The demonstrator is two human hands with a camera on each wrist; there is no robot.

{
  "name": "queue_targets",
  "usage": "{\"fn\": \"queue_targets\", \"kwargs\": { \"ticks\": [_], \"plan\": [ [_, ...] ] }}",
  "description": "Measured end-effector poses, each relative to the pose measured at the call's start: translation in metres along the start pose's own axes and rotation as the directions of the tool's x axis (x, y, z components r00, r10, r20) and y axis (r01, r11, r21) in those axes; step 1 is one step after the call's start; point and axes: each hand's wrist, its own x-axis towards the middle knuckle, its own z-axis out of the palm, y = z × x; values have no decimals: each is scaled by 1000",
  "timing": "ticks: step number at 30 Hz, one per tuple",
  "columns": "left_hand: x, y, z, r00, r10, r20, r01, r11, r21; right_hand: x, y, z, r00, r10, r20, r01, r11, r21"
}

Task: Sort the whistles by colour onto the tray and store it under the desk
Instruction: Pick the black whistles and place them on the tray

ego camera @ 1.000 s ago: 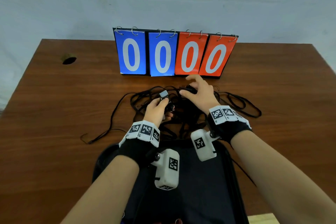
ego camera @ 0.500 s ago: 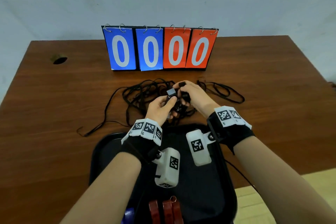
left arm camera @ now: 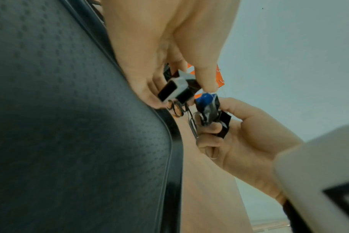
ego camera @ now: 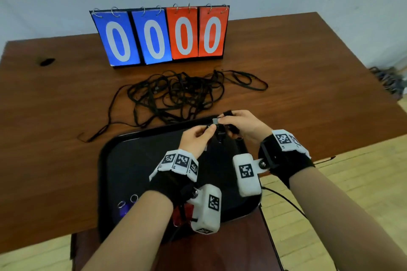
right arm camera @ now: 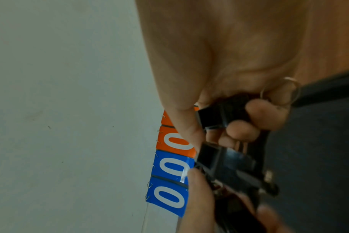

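Note:
A black tray (ego camera: 103, 160) lies at the desk's near edge. Blue whistles (ego camera: 123, 209) and red whistles (ego camera: 179, 215) lie at its near end, partly hidden by my left forearm. Both hands hover over the tray's far right corner. My left hand (ego camera: 209, 128) pinches a black whistle (left arm camera: 173, 89) with a pale mouthpiece between thumb and fingers. My right hand (ego camera: 226, 120) grips other black whistles (right arm camera: 219, 115) with metal key rings (right arm camera: 281, 91) in its curled fingers. The two hands nearly touch.
A tangle of black lanyards (ego camera: 176, 92) lies on the brown desk (ego camera: 308, 86) beyond the tray. A blue and orange flip scoreboard (ego camera: 158, 35) stands behind it. A cable hole (ego camera: 47, 61) is at far left. A brown seat (ego camera: 220, 253) sits below the desk edge.
Both hands have drawn back from the lanyard tangle to above the tray's far right corner, carrying black whistles. The lanyards stay on the desk.

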Motion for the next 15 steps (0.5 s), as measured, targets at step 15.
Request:
{"fn": "queue_targets", "kwargs": {
  "ticks": [15],
  "plan": [
    [-47,-28,31,991,-110,-75,133,858,497,-39,66,-6,959,203,196,-92,882,-461]
  ]
}}
